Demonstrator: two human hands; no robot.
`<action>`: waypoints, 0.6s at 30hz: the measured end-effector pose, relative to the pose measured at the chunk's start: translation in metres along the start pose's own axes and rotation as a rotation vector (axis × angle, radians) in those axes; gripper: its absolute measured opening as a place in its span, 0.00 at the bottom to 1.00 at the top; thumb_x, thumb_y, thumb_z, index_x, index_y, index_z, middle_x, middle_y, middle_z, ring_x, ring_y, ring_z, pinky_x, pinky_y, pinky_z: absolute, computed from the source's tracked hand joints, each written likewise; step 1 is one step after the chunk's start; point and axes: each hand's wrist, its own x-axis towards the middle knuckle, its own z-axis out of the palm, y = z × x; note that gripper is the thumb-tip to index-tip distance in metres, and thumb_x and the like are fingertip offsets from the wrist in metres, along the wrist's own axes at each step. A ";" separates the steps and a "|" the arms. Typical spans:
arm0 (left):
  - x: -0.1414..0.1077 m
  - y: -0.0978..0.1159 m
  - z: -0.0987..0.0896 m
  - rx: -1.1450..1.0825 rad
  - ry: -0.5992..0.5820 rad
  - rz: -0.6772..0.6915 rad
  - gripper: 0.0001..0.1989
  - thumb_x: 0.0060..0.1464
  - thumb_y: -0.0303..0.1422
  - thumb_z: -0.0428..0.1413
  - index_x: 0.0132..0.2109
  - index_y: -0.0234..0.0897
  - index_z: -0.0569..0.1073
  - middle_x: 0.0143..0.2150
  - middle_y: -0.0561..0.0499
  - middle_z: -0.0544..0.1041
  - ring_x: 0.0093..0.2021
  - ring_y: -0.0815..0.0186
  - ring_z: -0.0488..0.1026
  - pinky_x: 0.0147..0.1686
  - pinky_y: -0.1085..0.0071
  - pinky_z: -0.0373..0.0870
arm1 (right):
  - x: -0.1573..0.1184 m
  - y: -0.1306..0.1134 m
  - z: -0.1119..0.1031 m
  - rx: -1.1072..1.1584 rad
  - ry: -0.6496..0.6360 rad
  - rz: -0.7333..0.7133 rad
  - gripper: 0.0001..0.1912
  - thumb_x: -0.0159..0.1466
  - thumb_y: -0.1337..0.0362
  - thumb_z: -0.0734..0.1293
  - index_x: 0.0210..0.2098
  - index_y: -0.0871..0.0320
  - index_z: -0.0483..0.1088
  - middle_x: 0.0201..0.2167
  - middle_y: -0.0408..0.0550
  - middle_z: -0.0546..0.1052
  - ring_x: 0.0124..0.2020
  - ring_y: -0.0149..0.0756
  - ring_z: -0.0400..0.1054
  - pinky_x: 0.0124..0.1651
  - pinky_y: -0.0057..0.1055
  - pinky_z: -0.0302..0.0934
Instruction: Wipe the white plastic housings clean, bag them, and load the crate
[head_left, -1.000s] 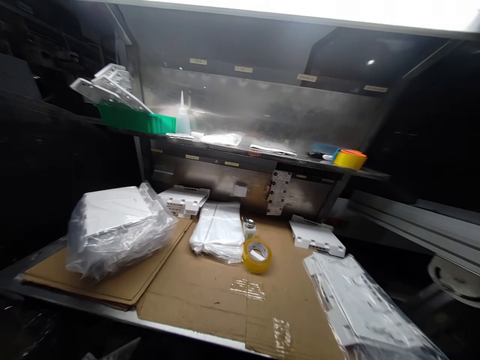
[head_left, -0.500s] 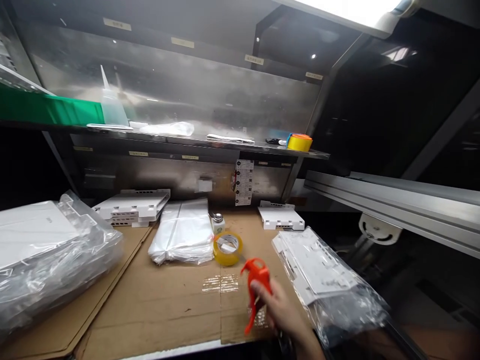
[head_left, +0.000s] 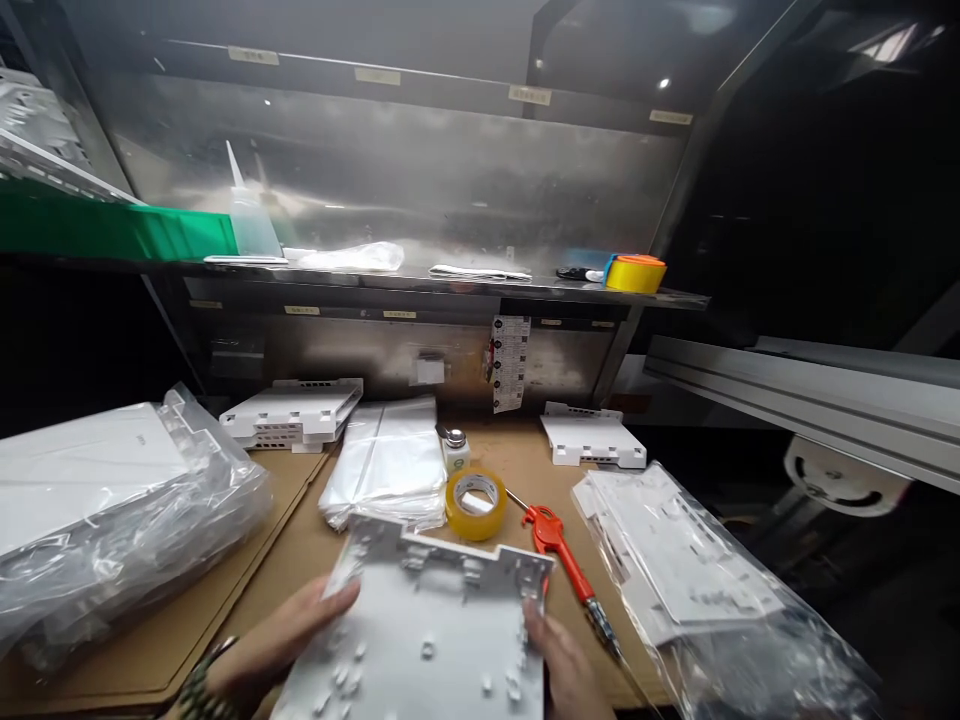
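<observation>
Low in the head view, a white plastic housing panel (head_left: 435, 630) with small pegs and clips on its face is held between both hands. My left hand (head_left: 289, 630) grips its left edge, thumb on the face; a beaded bracelet circles the wrist. On the opposite edge, my right hand (head_left: 562, 660) is closed in the same way, its lower part cut off by the frame. Just beyond the panel, a red air blow gun (head_left: 559, 550) lies on the cardboard beside a roll of yellowish tape (head_left: 476, 503).
Clear plastic bags (head_left: 386, 460) lie behind the tape, beside a small pump bottle (head_left: 455, 450). Bagged white panels flank the cardboard, left (head_left: 90, 480) and right (head_left: 682, 550). More housings stand at the back left (head_left: 292, 415) and right (head_left: 592, 438). A metal shelf (head_left: 420, 285) crosses above.
The air blow gun has left my right hand and now lies on the cardboard. Both hands now hold the white panel, which was out of view before. The view has shifted slightly.
</observation>
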 end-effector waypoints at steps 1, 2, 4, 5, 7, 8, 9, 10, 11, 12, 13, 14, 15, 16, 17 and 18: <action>0.021 0.002 -0.004 0.120 0.011 0.042 0.25 0.65 0.54 0.48 0.47 0.37 0.76 0.45 0.42 0.80 0.44 0.53 0.78 0.46 0.53 0.77 | 0.001 0.000 -0.007 0.046 0.091 0.027 0.42 0.52 0.37 0.76 0.53 0.63 0.77 0.45 0.62 0.83 0.56 0.59 0.74 0.60 0.53 0.65; 0.043 0.003 -0.009 0.263 0.040 0.098 0.24 0.63 0.54 0.51 0.45 0.38 0.76 0.43 0.42 0.81 0.45 0.51 0.78 0.47 0.52 0.76 | 0.002 -0.003 -0.017 0.087 0.171 0.046 0.43 0.51 0.37 0.76 0.55 0.62 0.75 0.47 0.62 0.83 0.57 0.59 0.74 0.61 0.53 0.65; 0.082 0.004 -0.023 0.428 0.170 0.192 0.19 0.60 0.51 0.54 0.45 0.40 0.74 0.47 0.40 0.79 0.54 0.45 0.73 0.57 0.47 0.68 | 0.004 -0.014 -0.038 0.168 0.270 0.062 0.47 0.52 0.37 0.75 0.61 0.60 0.70 0.50 0.61 0.82 0.59 0.59 0.72 0.62 0.54 0.64; 0.098 0.003 -0.031 0.499 0.221 0.234 0.18 0.58 0.49 0.55 0.46 0.40 0.74 0.52 0.38 0.78 0.61 0.42 0.68 0.61 0.45 0.62 | 0.003 -0.021 -0.048 0.207 0.303 0.067 0.49 0.53 0.37 0.75 0.64 0.60 0.67 0.52 0.60 0.81 0.60 0.58 0.71 0.62 0.54 0.64; 0.119 -0.002 -0.046 0.607 0.272 0.273 0.18 0.55 0.46 0.56 0.47 0.40 0.73 0.53 0.35 0.78 0.63 0.38 0.65 0.62 0.42 0.58 | 0.000 -0.033 -0.067 0.267 0.357 0.075 0.52 0.54 0.38 0.75 0.67 0.61 0.62 0.54 0.61 0.80 0.61 0.58 0.70 0.64 0.53 0.63; 0.126 -0.005 -0.054 0.645 0.278 0.276 0.18 0.55 0.45 0.56 0.48 0.41 0.72 0.52 0.35 0.79 0.60 0.37 0.68 0.60 0.42 0.59 | -0.002 -0.037 -0.074 0.284 0.380 0.073 0.52 0.54 0.39 0.75 0.68 0.61 0.61 0.54 0.61 0.79 0.61 0.58 0.70 0.64 0.52 0.63; 0.129 -0.008 -0.060 0.673 0.278 0.272 0.17 0.55 0.45 0.55 0.48 0.41 0.71 0.50 0.36 0.80 0.56 0.38 0.71 0.57 0.42 0.62 | -0.005 -0.041 -0.079 0.292 0.404 0.069 0.52 0.54 0.39 0.75 0.69 0.61 0.60 0.55 0.60 0.79 0.61 0.57 0.70 0.64 0.52 0.63; 0.132 -0.010 -0.067 0.689 0.278 0.264 0.17 0.57 0.46 0.54 0.48 0.42 0.71 0.47 0.37 0.81 0.51 0.39 0.74 0.54 0.43 0.63 | -0.007 -0.043 -0.084 0.296 0.427 0.061 0.52 0.55 0.39 0.75 0.69 0.60 0.59 0.55 0.60 0.79 0.61 0.57 0.70 0.64 0.52 0.63; 0.134 -0.012 -0.073 0.695 0.283 0.254 0.16 0.58 0.46 0.54 0.48 0.43 0.70 0.46 0.39 0.82 0.48 0.40 0.76 0.51 0.44 0.65 | -0.008 -0.044 -0.087 0.296 0.443 0.051 0.52 0.55 0.39 0.75 0.69 0.59 0.60 0.56 0.60 0.79 0.61 0.57 0.70 0.64 0.52 0.63; 0.136 -0.013 -0.079 0.689 0.292 0.244 0.16 0.58 0.47 0.54 0.48 0.44 0.69 0.45 0.40 0.82 0.46 0.42 0.77 0.50 0.46 0.65 | -0.008 -0.044 -0.089 0.294 0.456 0.042 0.51 0.55 0.39 0.74 0.69 0.59 0.60 0.56 0.60 0.78 0.61 0.57 0.70 0.64 0.52 0.63; 0.139 -0.014 -0.085 0.670 0.300 0.231 0.16 0.58 0.47 0.55 0.47 0.44 0.67 0.44 0.42 0.83 0.45 0.44 0.77 0.49 0.48 0.66 | -0.008 -0.043 -0.091 0.291 0.467 0.038 0.51 0.56 0.39 0.74 0.69 0.59 0.60 0.57 0.60 0.78 0.61 0.57 0.70 0.64 0.52 0.63; 0.143 -0.014 -0.090 0.637 0.304 0.216 0.17 0.56 0.47 0.58 0.46 0.44 0.66 0.41 0.44 0.83 0.44 0.46 0.78 0.49 0.50 0.67 | -0.007 -0.041 -0.093 0.286 0.476 0.038 0.51 0.56 0.39 0.74 0.69 0.58 0.60 0.57 0.59 0.78 0.61 0.57 0.70 0.65 0.52 0.63; 0.147 -0.014 -0.096 0.593 0.299 0.196 0.18 0.54 0.47 0.61 0.45 0.44 0.65 0.39 0.46 0.83 0.43 0.49 0.78 0.47 0.52 0.69 | -0.006 -0.038 -0.095 0.277 0.487 0.040 0.51 0.56 0.39 0.74 0.69 0.58 0.59 0.58 0.59 0.77 0.61 0.56 0.70 0.65 0.51 0.63; 0.152 -0.014 -0.102 0.540 0.284 0.173 0.20 0.52 0.46 0.64 0.43 0.43 0.65 0.36 0.48 0.83 0.41 0.52 0.79 0.46 0.54 0.71 | -0.005 -0.034 -0.096 0.264 0.497 0.046 0.51 0.56 0.38 0.74 0.70 0.58 0.59 0.58 0.59 0.77 0.62 0.56 0.70 0.65 0.51 0.64; 0.157 -0.013 -0.108 0.483 0.261 0.147 0.21 0.49 0.44 0.66 0.42 0.42 0.64 0.33 0.51 0.81 0.38 0.55 0.79 0.43 0.57 0.73 | -0.003 -0.030 -0.098 0.244 0.509 0.049 0.52 0.56 0.38 0.73 0.70 0.58 0.58 0.59 0.58 0.76 0.62 0.55 0.70 0.65 0.51 0.64; 0.161 -0.013 -0.113 0.426 0.236 0.121 0.22 0.47 0.42 0.68 0.40 0.41 0.65 0.30 0.53 0.80 0.34 0.58 0.79 0.40 0.60 0.74 | -0.002 -0.027 -0.100 0.221 0.520 0.052 0.52 0.56 0.38 0.73 0.70 0.58 0.58 0.59 0.58 0.76 0.62 0.55 0.70 0.64 0.50 0.64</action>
